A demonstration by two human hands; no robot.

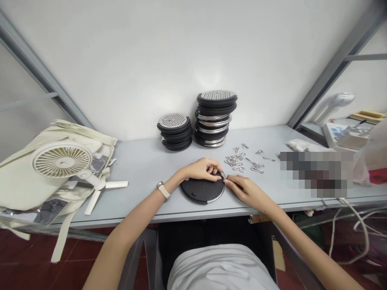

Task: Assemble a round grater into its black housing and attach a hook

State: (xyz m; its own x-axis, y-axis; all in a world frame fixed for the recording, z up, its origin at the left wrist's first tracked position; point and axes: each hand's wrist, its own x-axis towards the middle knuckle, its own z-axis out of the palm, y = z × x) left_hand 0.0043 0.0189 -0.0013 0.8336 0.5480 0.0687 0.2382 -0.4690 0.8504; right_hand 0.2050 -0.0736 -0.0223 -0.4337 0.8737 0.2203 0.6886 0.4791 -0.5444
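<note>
A round black disc (202, 192) with a silver strip along part of its rim lies flat near the table's front edge. My left hand (206, 169), with a watch on its wrist, reaches over the disc, its fingers curled and closed at the right rim. My right hand (246, 191) pinches at that same rim spot from the right. A thin bit of metal shows between the fingertips, but its kind is too small to tell. Just behind the hands lies a loose pile of silver metal clips (235, 160), with a few more clips (256, 166) to the right.
Two stacks of round black-rimmed pieces stand by the wall, a shorter stack (174, 135) and a taller stack (214, 121). A small white fan (62, 161) rests on a cream bag (18, 177) at left. White cables (364, 229) hang off the table (136, 161) at right.
</note>
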